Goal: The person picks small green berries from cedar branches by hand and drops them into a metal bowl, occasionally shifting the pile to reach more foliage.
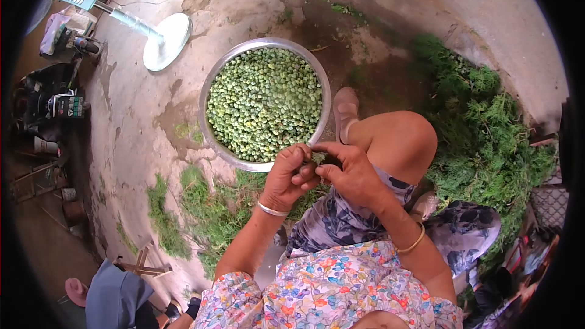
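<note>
- Hands together near mid-frame, fingertips meeting: bare left hand [283, 178], bare right hand [354, 181].
- Right thumb and forefinger look pinched on a short green feathery sprig [318, 158], dead centre between the hands. Left fingers curl up against it; I cannot tell whether they grip it too.
- Relation that matters most, by my judgement: the wide round silver metal basin [203, 105] lies up-frame and leftward of the hands, lower rim right by the left fingertips. Left hand nearer. Touching or apart, I cannot tell from overhead.
- Sprig's long axis: too small and part-covered for me to call.
- Counts: one sprig in view at the fingers; one basin, filled with small round green cones [262, 97], too many to number.
- One big heap of feathery green branches [487, 125], right of frame; loose green clippings [207, 204], lower left, patches merging, no count.
- One white-and-pale-blue pedestal fan [167, 42], upper left.
- One other person in blue-grey cloth [116, 295], lower-left corner.
</note>
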